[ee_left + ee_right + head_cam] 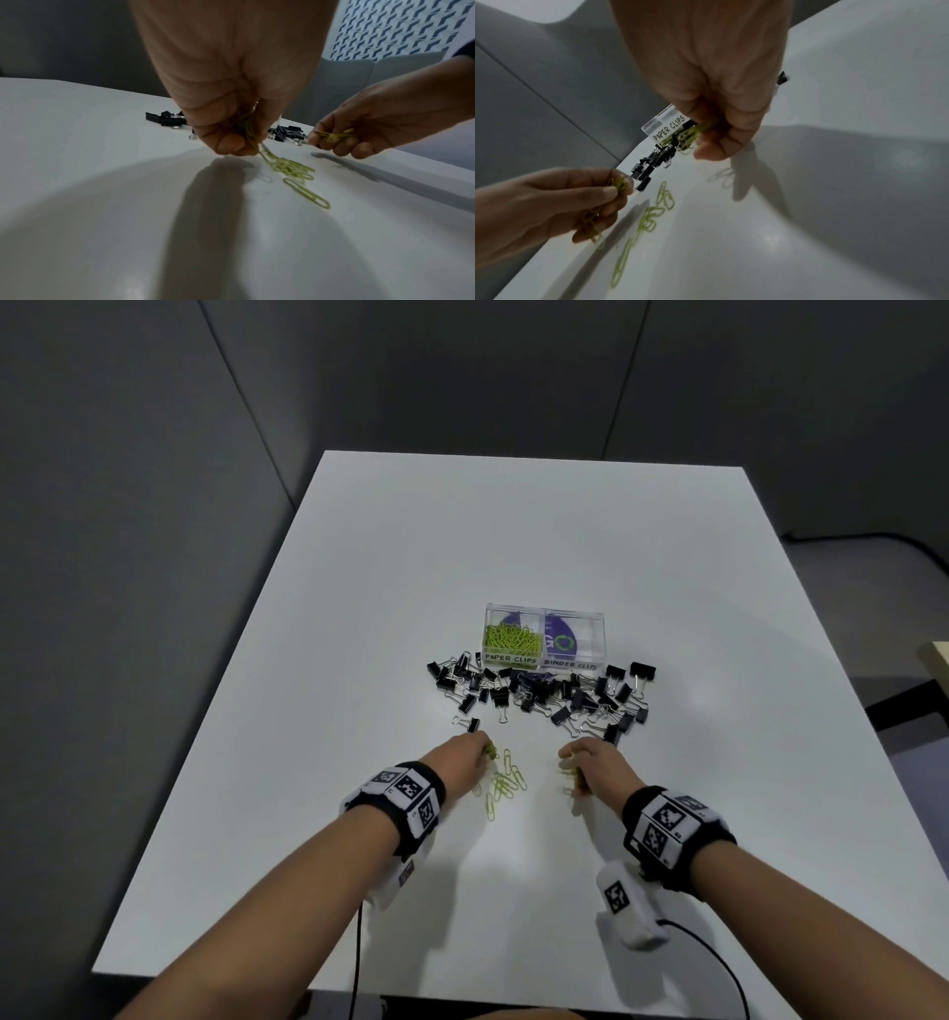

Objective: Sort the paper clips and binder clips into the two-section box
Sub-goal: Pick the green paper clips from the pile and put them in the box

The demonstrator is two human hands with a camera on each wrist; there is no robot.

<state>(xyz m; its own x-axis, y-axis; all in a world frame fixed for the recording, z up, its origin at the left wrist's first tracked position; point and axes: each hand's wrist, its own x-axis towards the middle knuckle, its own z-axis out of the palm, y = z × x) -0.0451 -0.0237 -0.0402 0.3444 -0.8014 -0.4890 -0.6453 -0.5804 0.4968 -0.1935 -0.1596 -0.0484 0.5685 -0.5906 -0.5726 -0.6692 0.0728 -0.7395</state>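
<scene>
Left hand (pixel 462 759): fingers (pixel 228 142) curled, pinching a bunch of green paper clips (pixel 248 130); right hand (pixel 595 765): fingers curled round a second bunch (pixel 693 132); loose paper clips (pixel 500 783) lie on the white bench (pixel 565 531) between both hands; black binder clips (pixel 539 693) lie scattered just before the clear box (pixel 545 636); its left section holds paper clips.

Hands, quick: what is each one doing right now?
Left hand: fingers curled, pinching a bunch of green paper clips.
Right hand: fingers curled, gripping its own bunch of green clips.
</scene>
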